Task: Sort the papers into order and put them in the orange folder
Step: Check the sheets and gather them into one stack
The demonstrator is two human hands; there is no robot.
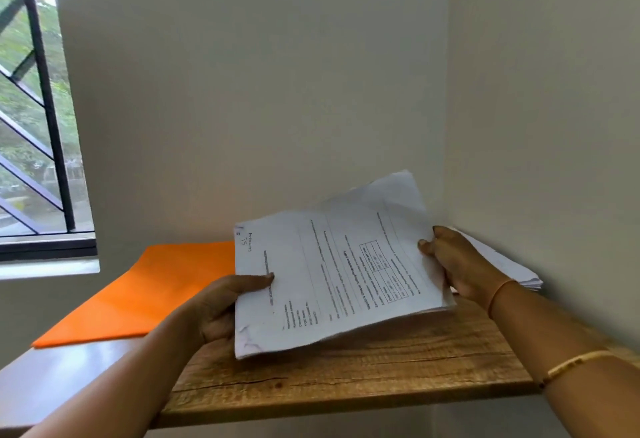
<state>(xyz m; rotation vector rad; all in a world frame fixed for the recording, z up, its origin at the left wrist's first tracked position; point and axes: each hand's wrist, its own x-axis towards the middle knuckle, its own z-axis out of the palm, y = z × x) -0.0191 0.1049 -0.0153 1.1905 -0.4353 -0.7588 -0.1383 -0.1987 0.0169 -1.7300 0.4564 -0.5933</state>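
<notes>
My left grip (221,309) and right grip (460,264) pinch opposite edges of the papers (339,271), tilted above the table (346,378), likely to read their order; the folder (145,295) lies alongside, awaiting them.

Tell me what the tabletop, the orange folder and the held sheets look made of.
Tabletop: wood or wood-look laminate, matte, with visible grain and dark cracks. Orange folder: thin card or plastic, smooth, evenly coloured; cannot tell which. Sheets: ordinary white printed paper, creased and bending between the left hand and right hand.
</notes>
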